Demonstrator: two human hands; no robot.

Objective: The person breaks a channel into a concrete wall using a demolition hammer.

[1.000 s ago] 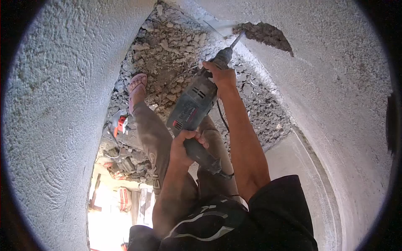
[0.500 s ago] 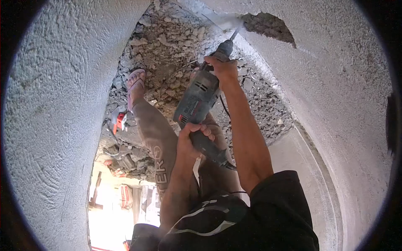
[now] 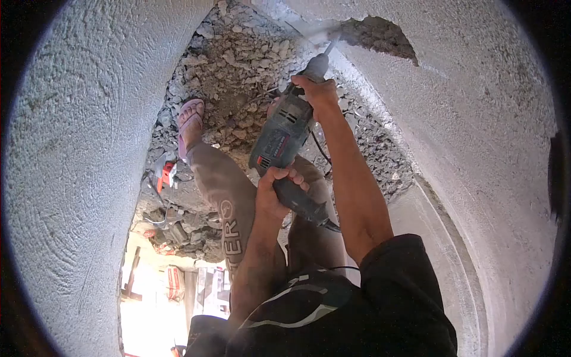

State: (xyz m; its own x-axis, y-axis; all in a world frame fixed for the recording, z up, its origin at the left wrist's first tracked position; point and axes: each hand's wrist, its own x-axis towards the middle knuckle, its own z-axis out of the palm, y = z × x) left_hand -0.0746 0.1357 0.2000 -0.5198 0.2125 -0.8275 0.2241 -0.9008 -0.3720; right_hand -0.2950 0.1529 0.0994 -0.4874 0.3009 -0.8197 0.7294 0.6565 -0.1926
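A dark grey hammer drill (image 3: 278, 135) with a long bit (image 3: 331, 47) slants up across the middle of the view. My left hand (image 3: 275, 191) is wrapped round its rear handle. Up front, my right hand (image 3: 319, 95) grips the drill just behind the chuck (image 3: 317, 66). The bit's far end is at the foot of the rough plastered wall (image 3: 476, 95), beside a ragged broken patch (image 3: 383, 40). Pale dust blurs the exact contact point.
Broken rubble (image 3: 238, 65) covers the ground between two plastered walls, the other wall (image 3: 83, 149) being on the left. My foot in a pink flip-flop (image 3: 191, 122) stands on it. A red-and-grey tool (image 3: 166, 172) lies nearby. The drill's cord (image 3: 321, 147) hangs by my right forearm.
The drill has tilted slightly, its chuck end shifting a little left and its handle end a little right. Both hands keep their grip.
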